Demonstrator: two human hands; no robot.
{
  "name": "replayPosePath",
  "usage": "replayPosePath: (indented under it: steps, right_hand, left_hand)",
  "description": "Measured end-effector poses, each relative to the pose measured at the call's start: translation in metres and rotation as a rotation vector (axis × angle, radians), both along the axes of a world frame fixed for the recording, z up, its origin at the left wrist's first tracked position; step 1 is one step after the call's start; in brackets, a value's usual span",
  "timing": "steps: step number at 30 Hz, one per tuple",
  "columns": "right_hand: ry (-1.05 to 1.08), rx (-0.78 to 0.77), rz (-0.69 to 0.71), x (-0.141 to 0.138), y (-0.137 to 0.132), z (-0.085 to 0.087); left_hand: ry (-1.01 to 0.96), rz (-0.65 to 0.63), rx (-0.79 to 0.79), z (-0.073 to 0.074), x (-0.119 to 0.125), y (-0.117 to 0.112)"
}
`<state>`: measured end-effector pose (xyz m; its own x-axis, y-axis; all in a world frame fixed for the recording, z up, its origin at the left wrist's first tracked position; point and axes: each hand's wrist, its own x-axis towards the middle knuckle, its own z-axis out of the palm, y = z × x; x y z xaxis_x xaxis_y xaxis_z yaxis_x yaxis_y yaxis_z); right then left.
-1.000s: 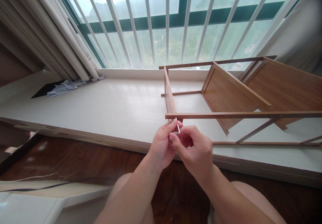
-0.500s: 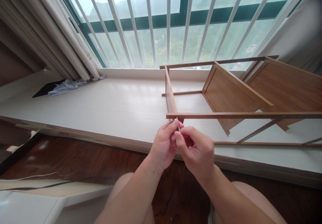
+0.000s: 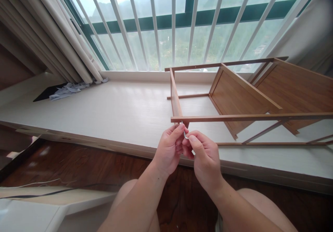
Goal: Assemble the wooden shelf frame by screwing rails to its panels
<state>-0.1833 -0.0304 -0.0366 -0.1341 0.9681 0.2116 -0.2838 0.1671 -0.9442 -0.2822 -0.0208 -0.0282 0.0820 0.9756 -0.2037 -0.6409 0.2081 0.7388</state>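
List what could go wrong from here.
1. The hex key might slip: its tip meets the wooden rail, but how well it is seated can't be seen.
2. Fingers could knock or pinch: the left hand and right hand crowd the key just below the rail.
3. The shelf rack may shift: neither hand appears to grip it, and its lower rail lies near the window ledge's front edge.

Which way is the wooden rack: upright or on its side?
The wooden rack lies on its side: its long rails run along the white ledge, and its shelf panels stand on edge.
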Motion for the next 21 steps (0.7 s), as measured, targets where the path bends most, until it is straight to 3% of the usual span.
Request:
replayPosePath:
  steps: [5,16,21]
  right_hand:
    - [-0.037,0.020,0.013,0.0033,0.0010,0.0011]
    - [-0.417,0.273,-0.195,0.0075,-0.0017,0.0020]
    - [-0.466,0.343,-0.234,0.0065,0.0017,0.0035]
  left_hand:
    - [-0.015,0.003,-0.001,0.0021,-0.0001,-0.0010]
    - [-0.055,0.021,-0.002,0.0039,0.0017,-0.0033]
    - [-0.055,0.006,0.001,0.0039,0.0017,-0.0030]
